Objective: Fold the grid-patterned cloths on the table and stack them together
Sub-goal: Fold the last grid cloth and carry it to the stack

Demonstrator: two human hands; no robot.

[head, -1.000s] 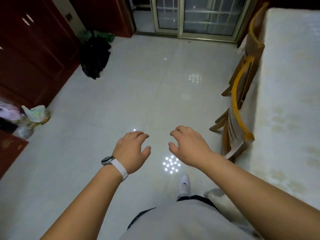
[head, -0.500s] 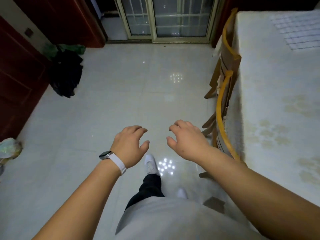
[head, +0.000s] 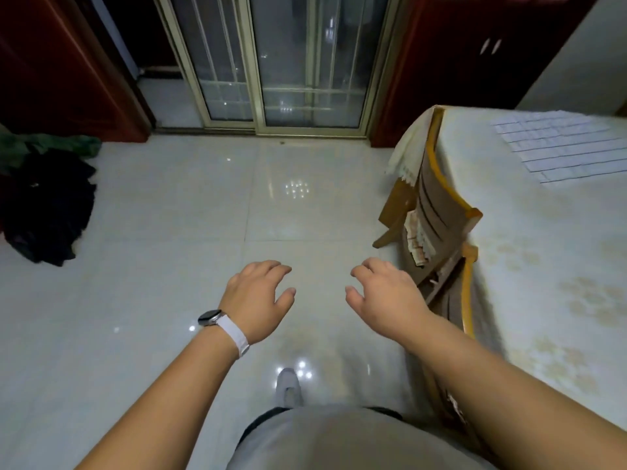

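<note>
- The room had a glossy, pale tiled floor (head: 169, 249), and a sliding glass door in a light metal frame (head: 271, 62) stood at the far end between dark red wooden cabinets (head: 51, 62).
- A table under a cream tablecloth with a faint floral print (head: 543, 266) filled the right side.
- A white cloth with a grey grid pattern (head: 556, 147) lay flat on the far part of that table, well apart from both hands. It was possibly more than one layer, but the edge was too small to tell.
- Wooden chairs with curved yellow-rimmed backs (head: 437, 212) were tucked against the table's near edge.
- A heap of black fabric (head: 47, 205) sat on the floor at the left, with something green just behind it.
- The left hand (head: 258, 300), which had a watch on a white strap (head: 220, 322) at the wrist, hung over the floor with fingers loosely curled and holding nothing.
- The right hand (head: 386, 300) was near it, palm down, fingers relaxed and empty, just beside the nearest chair.
- A grey shoe (head: 288, 388) showed on the floor below the hands.
</note>
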